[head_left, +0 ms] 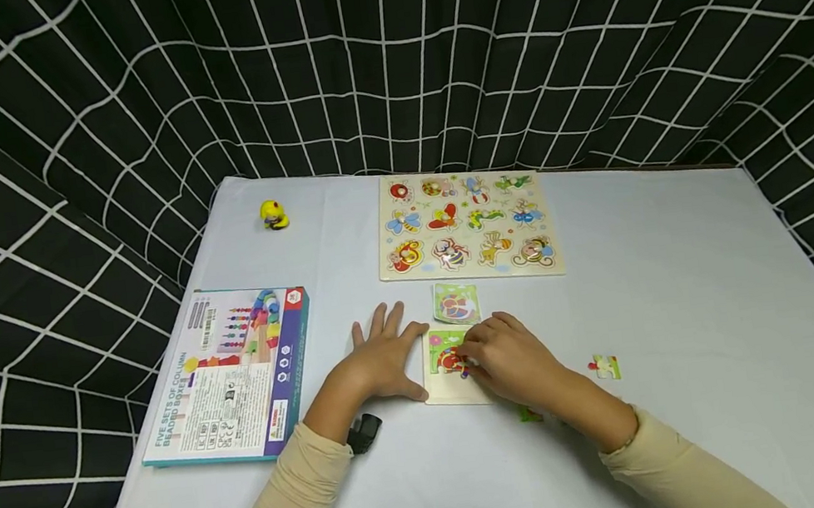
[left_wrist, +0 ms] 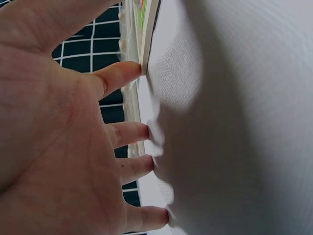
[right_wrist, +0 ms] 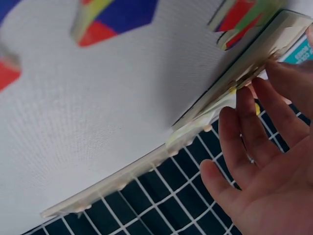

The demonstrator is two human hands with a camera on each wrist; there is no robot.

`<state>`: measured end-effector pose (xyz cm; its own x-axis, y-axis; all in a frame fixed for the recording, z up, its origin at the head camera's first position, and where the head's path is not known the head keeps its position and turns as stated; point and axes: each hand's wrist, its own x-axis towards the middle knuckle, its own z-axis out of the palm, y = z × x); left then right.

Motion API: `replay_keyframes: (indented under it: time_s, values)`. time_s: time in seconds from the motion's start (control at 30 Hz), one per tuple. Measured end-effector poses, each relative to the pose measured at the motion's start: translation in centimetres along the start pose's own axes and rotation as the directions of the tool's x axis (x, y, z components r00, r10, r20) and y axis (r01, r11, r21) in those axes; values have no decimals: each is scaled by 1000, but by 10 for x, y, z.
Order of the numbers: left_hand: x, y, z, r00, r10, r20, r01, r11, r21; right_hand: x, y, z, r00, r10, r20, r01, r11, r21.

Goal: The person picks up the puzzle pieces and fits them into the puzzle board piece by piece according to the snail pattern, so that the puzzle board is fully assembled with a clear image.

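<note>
A small wooden jigsaw tray (head_left: 457, 395) lies near the table's middle, with part of a green and red picture fitted in it. My left hand (head_left: 381, 359) spreads its fingers on the cloth, with thumb and index finger touching the tray's left edge. Over the tray, my right hand (head_left: 513, 359) pinches a red and blue puzzle piece (head_left: 453, 360) at the picture, partly hidden by the fingertips. One loose piece (head_left: 605, 366) lies to the right; a green piece (head_left: 529, 414) shows partly from under the right wrist. A picture card (head_left: 456, 304) touches the tray's far side.
A wooden insect peg puzzle board (head_left: 467, 226) lies at the back. On the left is a flat bead-toy box (head_left: 228, 375), with a small yellow toy figure (head_left: 273, 215) farther back. A black grid-patterned curtain (head_left: 385, 64) surrounds the white table.
</note>
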<state>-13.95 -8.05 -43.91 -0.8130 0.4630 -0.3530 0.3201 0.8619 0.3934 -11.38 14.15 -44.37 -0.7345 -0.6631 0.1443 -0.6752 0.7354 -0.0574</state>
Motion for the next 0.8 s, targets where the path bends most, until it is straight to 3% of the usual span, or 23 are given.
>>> replay_keyframes:
  time_s: [0.27, 0.8]
  values:
    - [1, -1, 1, 1000, 2, -3, -2, 1000, -6, -1, -2, -1, 1000, 9, 12, -8, 999, -47]
    - [1, 0, 1, 1000, -3, 0, 3, 1000, -4, 0, -1, -1, 1000, -21, 12, 21, 1000, -19]
